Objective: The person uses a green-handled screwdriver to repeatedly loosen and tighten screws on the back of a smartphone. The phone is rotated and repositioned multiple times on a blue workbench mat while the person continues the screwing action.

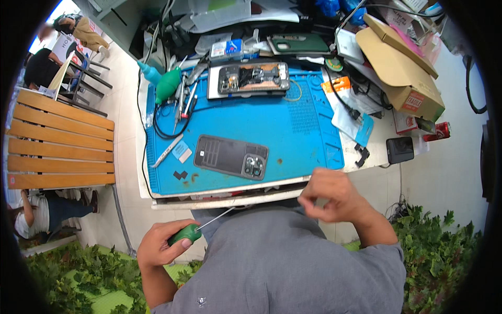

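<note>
At the lower left, my left hand (159, 243) is closed around a green-handled tool (187, 234) with a long thin metal shaft, which points up and right past the mat's front edge. My right hand (332, 196) hovers at the table's front edge, fingers curled in a pinch; anything between them is too small to make out. Between and beyond the hands, a dark phone back cover (222, 154) with a camera block lies on the blue mat (293, 152). Farther back an opened phone (253, 78) shows its inner parts. Neither hand touches these.
Left on the mat are a green blower bulb (168, 86), several thin tools, a white stick (168, 150) and small black pieces (180, 175). Cardboard boxes (397, 73) and cables crowd the right. A black device (400, 150) sits at the right edge; a wooden bench (60, 149) stands left.
</note>
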`<state>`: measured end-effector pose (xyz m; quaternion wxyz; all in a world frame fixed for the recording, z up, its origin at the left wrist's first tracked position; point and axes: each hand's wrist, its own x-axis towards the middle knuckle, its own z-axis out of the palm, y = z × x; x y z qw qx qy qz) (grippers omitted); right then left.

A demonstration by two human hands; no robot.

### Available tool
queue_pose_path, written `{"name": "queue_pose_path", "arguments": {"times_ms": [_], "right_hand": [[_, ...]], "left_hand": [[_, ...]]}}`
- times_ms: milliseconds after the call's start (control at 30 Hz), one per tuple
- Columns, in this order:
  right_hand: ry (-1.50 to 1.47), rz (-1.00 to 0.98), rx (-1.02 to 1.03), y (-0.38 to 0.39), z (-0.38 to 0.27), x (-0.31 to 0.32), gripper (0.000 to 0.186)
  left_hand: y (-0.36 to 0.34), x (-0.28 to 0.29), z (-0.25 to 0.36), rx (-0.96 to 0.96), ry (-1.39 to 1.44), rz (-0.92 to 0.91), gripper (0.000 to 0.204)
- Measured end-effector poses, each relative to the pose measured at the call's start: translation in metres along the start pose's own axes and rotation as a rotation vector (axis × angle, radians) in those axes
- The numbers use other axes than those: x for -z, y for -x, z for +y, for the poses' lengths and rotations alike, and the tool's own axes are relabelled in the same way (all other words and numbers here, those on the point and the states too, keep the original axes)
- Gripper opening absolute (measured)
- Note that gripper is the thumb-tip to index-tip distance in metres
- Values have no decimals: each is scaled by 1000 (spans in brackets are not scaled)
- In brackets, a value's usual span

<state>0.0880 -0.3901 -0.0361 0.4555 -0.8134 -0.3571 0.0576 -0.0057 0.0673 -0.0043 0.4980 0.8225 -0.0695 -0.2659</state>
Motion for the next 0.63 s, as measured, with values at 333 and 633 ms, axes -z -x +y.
{"name": "queue_pose_path", "arguments": {"times_ms": [333, 633], "right_hand": [[535, 104, -77, -59, 5, -31, 103], [393, -192, -254, -94, 3, -46, 99]], "left_hand": [[-13, -18, -9, -4, 236, 312, 45], [-77, 29, 14, 39, 92, 542, 66]]}}
